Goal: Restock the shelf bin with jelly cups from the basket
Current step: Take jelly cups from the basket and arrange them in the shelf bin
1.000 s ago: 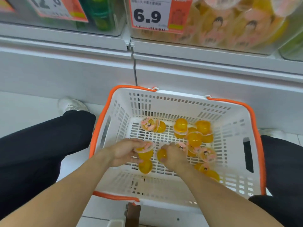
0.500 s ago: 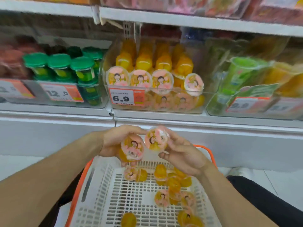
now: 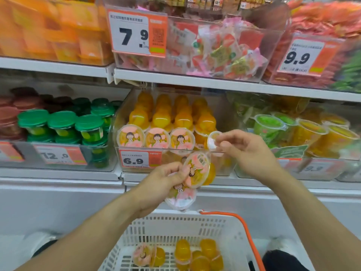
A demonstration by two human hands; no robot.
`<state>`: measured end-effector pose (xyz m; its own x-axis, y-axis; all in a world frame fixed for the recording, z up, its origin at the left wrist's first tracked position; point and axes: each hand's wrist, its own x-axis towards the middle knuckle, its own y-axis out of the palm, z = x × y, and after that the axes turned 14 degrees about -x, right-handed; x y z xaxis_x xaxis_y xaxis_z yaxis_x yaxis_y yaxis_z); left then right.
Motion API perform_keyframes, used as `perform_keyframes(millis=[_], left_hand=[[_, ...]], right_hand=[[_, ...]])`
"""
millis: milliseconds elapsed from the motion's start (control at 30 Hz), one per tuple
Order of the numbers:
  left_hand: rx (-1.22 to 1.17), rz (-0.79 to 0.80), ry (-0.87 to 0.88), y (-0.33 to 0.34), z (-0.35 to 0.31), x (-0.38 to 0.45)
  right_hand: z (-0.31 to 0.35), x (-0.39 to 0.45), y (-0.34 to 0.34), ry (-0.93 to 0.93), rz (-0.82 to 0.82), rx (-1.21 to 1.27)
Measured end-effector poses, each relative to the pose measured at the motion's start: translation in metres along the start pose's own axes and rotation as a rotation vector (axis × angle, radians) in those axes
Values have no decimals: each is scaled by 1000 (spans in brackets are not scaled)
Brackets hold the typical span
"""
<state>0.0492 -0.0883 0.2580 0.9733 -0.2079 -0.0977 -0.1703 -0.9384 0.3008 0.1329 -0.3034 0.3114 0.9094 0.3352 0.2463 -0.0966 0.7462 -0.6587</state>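
We face a shop shelving unit (image 3: 214,83) crowded with clear bins of sweets and orange price tags, and below us sits the white basket (image 3: 175,227) with an orange handle, several jelly cups (image 3: 197,255) lying loose on its floor. The shelf bin (image 3: 175,149) marked 6.9 is nearly full, its front row of lids facing us. Our left hand (image 3: 162,184) grips two jelly cups stacked (image 3: 197,171), the lower one hanging out below the fingers; we judge it the likeliest to slip and fall back toward the basket. Our right hand (image 3: 244,151) pinches one small cup (image 3: 213,140) at the bin's front edge by its rim, and pushed in carelessly it could topple the standing front row.
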Motion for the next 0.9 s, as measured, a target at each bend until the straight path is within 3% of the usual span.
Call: perform_keyframes(millis=[67,167,300,600,900], left_hand=[[-53,-4,15,2,-2,5],[-133,-23,22,4,-6,10],[-212,-21,-15,2,-5,15],[-260,-23,-25,-2,-6,11],[-248,-64,-30,2,-7,9]], right_hand=[[-8,20,4,-45,-165,-424],[-12,39,17,70,-59,-732],[-11,51,23,180,-73,-718],[-12,58,17,239,-109,-360],[-17,54,18,123,-159,-304]])
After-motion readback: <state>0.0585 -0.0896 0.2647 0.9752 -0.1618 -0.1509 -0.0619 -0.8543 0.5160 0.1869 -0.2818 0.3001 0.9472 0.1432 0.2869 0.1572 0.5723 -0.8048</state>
